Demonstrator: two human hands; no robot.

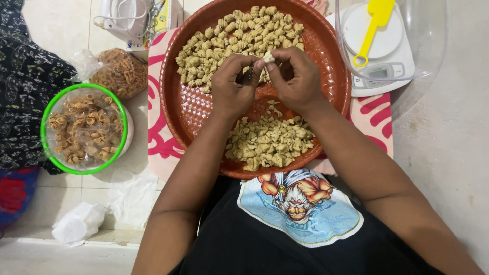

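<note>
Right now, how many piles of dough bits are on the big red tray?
2. One pile lies at the tray's far side, above the hands; the other pile sits near the person's body.

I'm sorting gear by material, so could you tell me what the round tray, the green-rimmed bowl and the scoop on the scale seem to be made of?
Tray: probably moulded plastic, reddish brown with a basket-weave pattern and slight sheen. Bowl: looks plastic, with a bright green rim and clear film over it. Scoop: smooth, glossy yellow plastic. Scale: white, seemingly plastic.
</note>
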